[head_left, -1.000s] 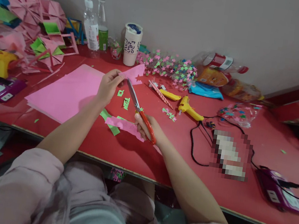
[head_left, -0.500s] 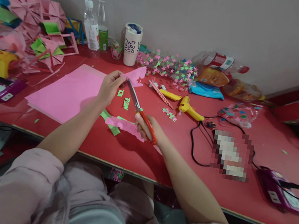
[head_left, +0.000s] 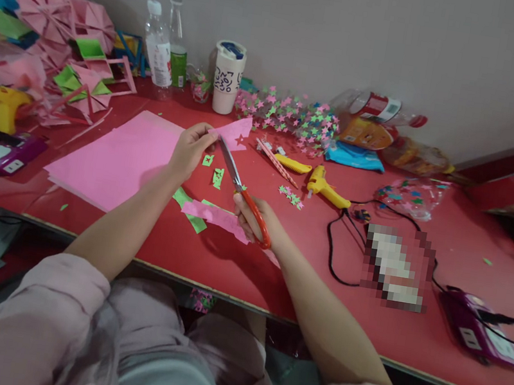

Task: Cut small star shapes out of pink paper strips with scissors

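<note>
My left hand [head_left: 194,149] pinches a small piece of pink paper [head_left: 236,129], which has a star-shaped hole near its right edge. In my right hand [head_left: 253,215] are scissors [head_left: 257,217] with orange handles. Their blades look nearly closed, and the tips meet the paper beside my left fingertips. Below the blades lie green paper scraps [head_left: 217,178] and a pink paper strip [head_left: 216,217] over a green strip [head_left: 194,218]. A stack of pink paper sheets [head_left: 110,159] rests under and left of my left forearm. Small cut stars [head_left: 291,197] lie right of the scissors.
A yellow glue gun [head_left: 328,189], a yellow cutter [head_left: 293,164] and a patterned pen [head_left: 276,162] lie to the right. Behind stand a tumbler [head_left: 227,77] and bottles [head_left: 159,50]. Pink folded paper models [head_left: 50,17] fill the back left. Purple power strips [head_left: 9,154] sit at both sides.
Almost nothing differs. Both hands, the scissors and the pink paper keep nearly the same place; the whole view has shifted very slightly.
</note>
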Motion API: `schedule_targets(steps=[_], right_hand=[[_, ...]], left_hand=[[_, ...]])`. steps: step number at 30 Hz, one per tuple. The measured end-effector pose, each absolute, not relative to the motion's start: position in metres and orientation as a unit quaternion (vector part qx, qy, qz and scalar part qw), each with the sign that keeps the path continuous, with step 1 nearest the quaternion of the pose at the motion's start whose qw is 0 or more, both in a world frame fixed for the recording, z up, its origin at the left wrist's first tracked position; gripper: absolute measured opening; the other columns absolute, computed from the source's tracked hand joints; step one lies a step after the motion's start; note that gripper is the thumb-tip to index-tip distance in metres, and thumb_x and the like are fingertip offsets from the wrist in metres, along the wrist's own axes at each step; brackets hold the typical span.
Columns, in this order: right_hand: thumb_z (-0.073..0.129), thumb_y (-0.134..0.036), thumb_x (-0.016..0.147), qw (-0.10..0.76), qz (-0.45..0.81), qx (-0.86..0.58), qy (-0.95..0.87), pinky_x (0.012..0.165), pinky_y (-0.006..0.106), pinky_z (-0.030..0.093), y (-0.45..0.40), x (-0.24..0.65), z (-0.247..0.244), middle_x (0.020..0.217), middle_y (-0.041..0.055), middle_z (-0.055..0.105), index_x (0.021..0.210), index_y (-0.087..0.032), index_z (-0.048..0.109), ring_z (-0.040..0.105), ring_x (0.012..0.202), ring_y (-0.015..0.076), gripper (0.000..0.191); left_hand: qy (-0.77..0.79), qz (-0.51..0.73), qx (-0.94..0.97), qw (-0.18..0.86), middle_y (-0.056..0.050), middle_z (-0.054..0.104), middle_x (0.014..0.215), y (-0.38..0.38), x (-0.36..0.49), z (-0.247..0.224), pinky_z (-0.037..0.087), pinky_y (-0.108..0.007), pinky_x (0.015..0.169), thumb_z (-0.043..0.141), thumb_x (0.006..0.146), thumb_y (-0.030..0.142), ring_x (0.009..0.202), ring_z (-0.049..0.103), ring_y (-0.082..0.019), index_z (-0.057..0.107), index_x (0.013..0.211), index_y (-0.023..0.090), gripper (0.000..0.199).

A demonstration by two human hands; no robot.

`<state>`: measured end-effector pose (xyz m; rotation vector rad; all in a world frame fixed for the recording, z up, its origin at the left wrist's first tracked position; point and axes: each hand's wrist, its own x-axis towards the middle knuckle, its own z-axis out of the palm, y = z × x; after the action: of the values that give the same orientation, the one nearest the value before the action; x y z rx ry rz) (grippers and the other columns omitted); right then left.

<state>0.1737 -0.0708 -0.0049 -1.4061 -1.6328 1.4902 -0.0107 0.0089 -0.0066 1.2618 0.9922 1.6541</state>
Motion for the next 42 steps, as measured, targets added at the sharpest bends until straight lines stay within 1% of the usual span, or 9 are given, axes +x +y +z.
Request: schedule_targets(steps=[4,8,13,21,28,36,42], right_hand=[[0.046,-0.056,0.086,0.258,0.542,-0.513,-0.613,0.028,0.019,0.027,-0.0723,0.1730,-0.0030,0.035,-0.0096,0.031,0.067,-0.021,0.039,0.029,0.026,0.0059,0.041],[0.046,-0.056,0.086,0.259,0.531,-0.513,-0.623,0.029,0.019,0.027,-0.0718,0.1727,-0.0011,0.035,-0.0089,0.032,0.066,-0.021,0.038,0.030,0.026,0.0058,0.041],[0.047,-0.054,0.086,0.260,0.540,-0.510,-0.617,0.029,0.019,0.026,-0.0715,0.1736,-0.0006,0.035,-0.0094,0.032,0.068,-0.020,0.040,0.030,0.026,0.0057,0.039],[0.045,-0.060,0.085,0.261,0.556,-0.504,-0.608,0.028,0.017,0.027,-0.0704,0.1745,-0.0075,0.040,-0.0096,0.032,0.069,-0.020,0.041,0.029,0.027,0.0046,0.043],[0.045,-0.059,0.085,0.256,0.541,-0.509,-0.619,0.029,0.019,0.028,-0.0712,0.1754,-0.0041,0.038,-0.0098,0.031,0.068,-0.021,0.037,0.029,0.027,0.0054,0.042],[0.048,-0.061,0.083,0.262,0.537,-0.514,-0.615,0.028,0.019,0.027,-0.0710,0.1744,-0.0037,0.037,-0.0097,0.032,0.067,-0.021,0.037,0.030,0.026,0.0052,0.044],[0.047,-0.057,0.085,0.265,0.544,-0.504,-0.617,0.028,0.019,0.027,-0.0705,0.1752,-0.0040,0.035,-0.0102,0.031,0.066,-0.021,0.038,0.029,0.025,0.0055,0.042]], left_hand=[[0.385,0.663,0.489,0.416,0.005,0.054,0.053,0.0084,-0.0092,-0.0063,0.038,-0.016,0.052,0.055,0.075,0.015,0.049,0.048,-0.003,0.056,0.063,0.017,0.013],[0.376,0.674,0.473,0.425,0.005,0.053,0.052,0.0066,-0.0058,-0.0061,0.037,-0.016,0.051,0.054,0.078,0.018,0.049,0.047,-0.003,0.056,0.062,0.017,0.016],[0.378,0.672,0.470,0.430,0.005,0.053,0.053,0.0071,-0.0063,-0.0070,0.037,-0.016,0.051,0.055,0.078,0.020,0.049,0.047,-0.003,0.056,0.063,0.017,0.015],[0.399,0.646,0.517,0.395,0.005,0.052,0.051,0.0054,-0.0062,-0.0061,0.037,-0.016,0.051,0.054,0.077,0.016,0.049,0.046,-0.003,0.055,0.060,0.017,0.017],[0.396,0.651,0.508,0.403,0.005,0.051,0.050,0.0044,-0.0048,-0.0037,0.036,-0.016,0.050,0.053,0.078,0.014,0.048,0.046,-0.003,0.054,0.059,0.016,0.019],[0.403,0.650,0.497,0.410,0.005,0.052,0.051,0.0031,-0.0038,-0.0011,0.037,-0.017,0.051,0.053,0.078,0.013,0.048,0.046,-0.003,0.054,0.058,0.016,0.020],[0.393,0.655,0.494,0.416,0.005,0.052,0.051,0.0041,-0.0042,-0.0032,0.036,-0.017,0.051,0.054,0.077,0.015,0.048,0.045,-0.003,0.055,0.058,0.017,0.019]])
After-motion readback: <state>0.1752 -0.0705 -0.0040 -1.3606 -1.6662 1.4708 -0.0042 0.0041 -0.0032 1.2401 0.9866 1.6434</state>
